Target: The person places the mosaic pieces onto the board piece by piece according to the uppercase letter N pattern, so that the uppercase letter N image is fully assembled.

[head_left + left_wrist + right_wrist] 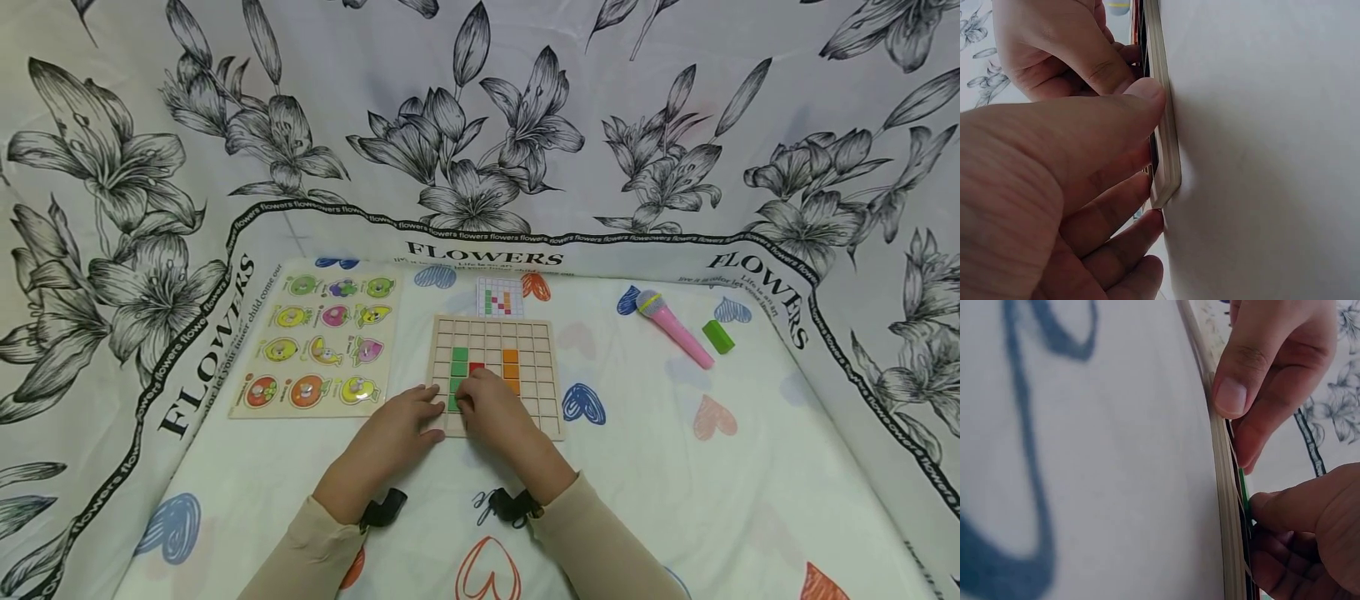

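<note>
A square wooden grid board [538, 419] lies on the cloth. A column of green tiles [459, 357], a red tile [476, 367] and a column of orange tiles [511, 369] sit in its squares. My left hand [395, 427] rests at the board's near left corner, its thumb [1147, 94] against the near edge and its fingers along the left side. Over the lower tiles is my right hand [497, 410], fingers bent down. In the right wrist view its thumb [1266, 505] touches a green tile [1245, 490]. Whatever lies between its fingertips is hidden.
A small pattern card [500, 298] lies behind the board. To the left is a fruit puzzle board [348, 335]. A pink toy microphone [678, 333] and a green block [718, 337] lie at the right. Flowered cloth [465, 125] hangs behind.
</note>
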Demonstrator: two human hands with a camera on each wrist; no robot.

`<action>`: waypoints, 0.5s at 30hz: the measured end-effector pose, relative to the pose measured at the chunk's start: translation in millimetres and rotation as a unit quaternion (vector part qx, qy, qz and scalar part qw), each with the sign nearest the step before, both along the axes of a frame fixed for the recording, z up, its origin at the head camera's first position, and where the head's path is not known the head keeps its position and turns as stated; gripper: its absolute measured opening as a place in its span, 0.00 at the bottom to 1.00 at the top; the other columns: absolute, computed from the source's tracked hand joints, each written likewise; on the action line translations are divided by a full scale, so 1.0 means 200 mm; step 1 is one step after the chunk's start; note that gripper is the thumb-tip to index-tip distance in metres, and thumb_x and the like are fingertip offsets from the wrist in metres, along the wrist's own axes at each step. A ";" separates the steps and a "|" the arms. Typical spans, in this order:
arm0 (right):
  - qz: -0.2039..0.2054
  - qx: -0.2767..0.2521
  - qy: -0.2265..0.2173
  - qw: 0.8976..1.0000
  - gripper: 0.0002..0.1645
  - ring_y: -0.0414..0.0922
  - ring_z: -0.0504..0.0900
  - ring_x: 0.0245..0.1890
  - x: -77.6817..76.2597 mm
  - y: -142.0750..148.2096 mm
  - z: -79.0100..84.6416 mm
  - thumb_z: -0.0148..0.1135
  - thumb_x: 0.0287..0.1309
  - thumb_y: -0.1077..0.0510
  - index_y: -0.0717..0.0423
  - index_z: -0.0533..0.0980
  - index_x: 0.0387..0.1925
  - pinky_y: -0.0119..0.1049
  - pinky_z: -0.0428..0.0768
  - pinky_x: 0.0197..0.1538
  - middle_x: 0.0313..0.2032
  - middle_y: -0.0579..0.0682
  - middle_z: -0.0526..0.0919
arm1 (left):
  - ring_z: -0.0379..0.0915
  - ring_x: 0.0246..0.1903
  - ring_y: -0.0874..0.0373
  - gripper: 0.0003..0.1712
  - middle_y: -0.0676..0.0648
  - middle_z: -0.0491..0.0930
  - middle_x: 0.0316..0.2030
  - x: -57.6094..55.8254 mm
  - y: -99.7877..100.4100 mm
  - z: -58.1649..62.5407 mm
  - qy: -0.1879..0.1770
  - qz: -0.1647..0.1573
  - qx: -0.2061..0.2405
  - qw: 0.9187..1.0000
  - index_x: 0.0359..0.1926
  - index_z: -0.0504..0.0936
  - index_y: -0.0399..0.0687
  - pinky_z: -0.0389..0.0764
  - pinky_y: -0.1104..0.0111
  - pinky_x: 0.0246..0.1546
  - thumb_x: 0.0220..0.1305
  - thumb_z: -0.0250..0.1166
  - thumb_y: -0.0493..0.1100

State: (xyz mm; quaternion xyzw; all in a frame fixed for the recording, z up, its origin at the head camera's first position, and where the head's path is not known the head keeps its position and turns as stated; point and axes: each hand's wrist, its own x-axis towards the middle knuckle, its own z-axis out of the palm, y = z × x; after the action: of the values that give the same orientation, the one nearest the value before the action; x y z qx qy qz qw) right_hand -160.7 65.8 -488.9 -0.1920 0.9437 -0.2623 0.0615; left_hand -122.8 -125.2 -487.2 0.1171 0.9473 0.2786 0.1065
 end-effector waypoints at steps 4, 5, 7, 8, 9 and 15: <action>-0.005 -0.007 -0.006 1.000 0.06 0.43 0.79 0.43 0.00 0.00 0.00 0.67 0.76 0.58 0.52 0.89 0.47 0.41 0.86 0.57 0.43 0.46 0.83 | 0.65 0.81 0.44 0.28 0.45 0.75 0.77 0.00 0.00 0.00 0.001 -0.003 0.003 1.000 0.67 0.87 0.44 0.70 0.45 0.79 0.69 0.77 0.45; -0.005 -0.008 -0.007 1.000 0.06 0.43 0.79 0.43 0.00 0.00 0.00 0.68 0.76 0.58 0.52 0.89 0.47 0.41 0.87 0.57 0.43 0.46 0.83 | 0.65 0.81 0.44 0.28 0.45 0.75 0.77 0.00 0.00 0.00 0.001 -0.004 0.003 1.000 0.67 0.87 0.44 0.70 0.45 0.79 0.69 0.77 0.45; -0.005 -0.014 -0.008 1.000 0.07 0.43 0.80 0.43 0.00 0.00 0.00 0.67 0.77 0.58 0.52 0.89 0.48 0.41 0.87 0.57 0.44 0.46 0.83 | 0.66 0.80 0.43 0.28 0.44 0.74 0.78 0.00 -0.01 0.00 0.005 -0.007 0.003 1.000 0.67 0.86 0.43 0.70 0.44 0.79 0.69 0.78 0.45; -0.002 -0.017 -0.005 1.000 0.07 0.43 0.80 0.43 0.00 0.01 0.00 0.67 0.77 0.57 0.52 0.88 0.49 0.40 0.87 0.56 0.45 0.46 0.84 | 0.65 0.81 0.42 0.29 0.44 0.74 0.78 0.00 -0.01 0.00 0.010 -0.009 0.002 1.000 0.68 0.86 0.42 0.70 0.44 0.79 0.69 0.78 0.45; -0.001 -0.021 -0.002 1.000 0.08 0.43 0.80 0.44 0.00 0.01 0.00 0.67 0.77 0.57 0.52 0.88 0.50 0.40 0.87 0.55 0.46 0.46 0.84 | 0.65 0.81 0.42 0.29 0.43 0.73 0.78 0.00 -0.01 0.00 0.019 -0.012 -0.001 1.000 0.67 0.86 0.41 0.70 0.44 0.79 0.69 0.78 0.46; 0.017 -0.059 0.082 0.995 0.13 0.39 0.80 0.40 0.04 0.07 0.09 0.65 0.77 0.57 0.52 0.86 0.58 0.32 0.86 0.45 0.46 0.45 0.88 | 0.71 0.77 0.45 0.09 0.45 0.81 0.72 0.03 0.01 0.09 0.153 0.007 0.029 0.988 0.46 0.91 0.44 0.77 0.47 0.75 0.71 0.75 0.45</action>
State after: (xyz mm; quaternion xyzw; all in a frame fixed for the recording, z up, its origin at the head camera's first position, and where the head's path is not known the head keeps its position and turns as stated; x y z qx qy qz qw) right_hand -153.5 80.3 -470.8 -0.2320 0.9252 -0.2993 -0.0233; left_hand -116.8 -122.5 -469.8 0.1549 0.9447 0.2855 -0.0447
